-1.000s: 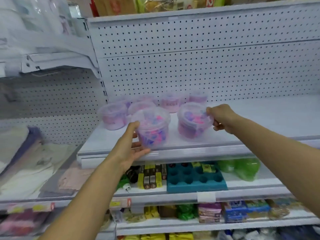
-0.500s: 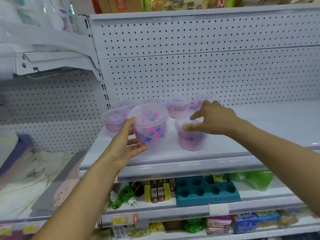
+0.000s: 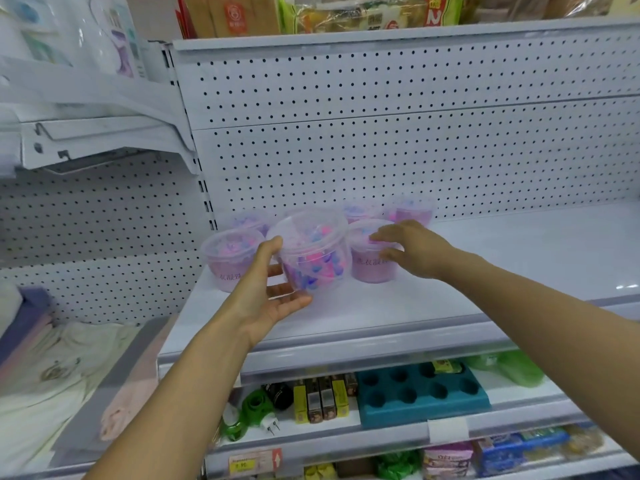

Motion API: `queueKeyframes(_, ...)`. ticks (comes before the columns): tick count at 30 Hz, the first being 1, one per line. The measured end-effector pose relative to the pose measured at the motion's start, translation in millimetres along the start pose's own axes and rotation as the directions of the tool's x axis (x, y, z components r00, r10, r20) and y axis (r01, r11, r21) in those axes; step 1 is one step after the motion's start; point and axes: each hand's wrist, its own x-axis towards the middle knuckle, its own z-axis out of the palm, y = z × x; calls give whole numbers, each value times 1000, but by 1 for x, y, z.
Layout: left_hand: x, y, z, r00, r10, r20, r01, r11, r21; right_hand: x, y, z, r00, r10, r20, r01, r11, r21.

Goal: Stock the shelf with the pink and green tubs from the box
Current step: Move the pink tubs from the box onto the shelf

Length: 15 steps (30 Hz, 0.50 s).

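My left hand (image 3: 266, 299) grips a clear tub of pink and blue pods (image 3: 313, 251), thumb on its left wall and fingers under it. The tub is tilted and held just above the white shelf (image 3: 398, 306). My right hand (image 3: 412, 249) rests on a pink tub (image 3: 370, 268) standing on the shelf; its fingers lie straight over the lid and the thumb touches the front wall. Another pink tub (image 3: 230, 261) stands to the left. Several more tubs (image 3: 414, 213) stand behind, against the pegboard. No box is in view.
The right part of the shelf (image 3: 536, 251) is bare. Below it a shelf holds a teal tray with holes (image 3: 422, 393), small yellow boxes (image 3: 320, 398) and a green bag (image 3: 516, 370). Folded textiles (image 3: 52, 375) lie at lower left, and packaged goods (image 3: 311, 12) fill the top shelf.
My right hand set its pink tub down upright on the shelf and its grip loosened. My left hand carried the tilted tub up and further in over the shelf.
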Motion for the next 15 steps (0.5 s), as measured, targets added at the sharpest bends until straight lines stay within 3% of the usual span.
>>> queueKeyframes(2,0,-2,4,1000,-18,19,18,1000,-1,-7,-4,-3,988,-48,-146,56,997,51)
queueKeyframes(4,1,-3,12,998,-35,46,35,999,10,-18,-14,-13,944,-30,-328,129,949,286)
queueKeyframes(5,2,-3,16,997,-43,61,42,999,18,-23,-20,-22,942,35,-335,120,893,433)
queueKeyframes(8,5,-4,38,993,-68,100,63,997,52,-35,-27,-51,972,200,-125,-53,701,711)
queueKeyframes(11,8,-9,70,993,-62,103,57,997,55,-44,-20,-77,958,273,87,-252,659,709)
queueKeyframes(15,2,-22,125,987,-16,157,11,1000,29,-51,-1,-91,871,256,420,-490,525,695)
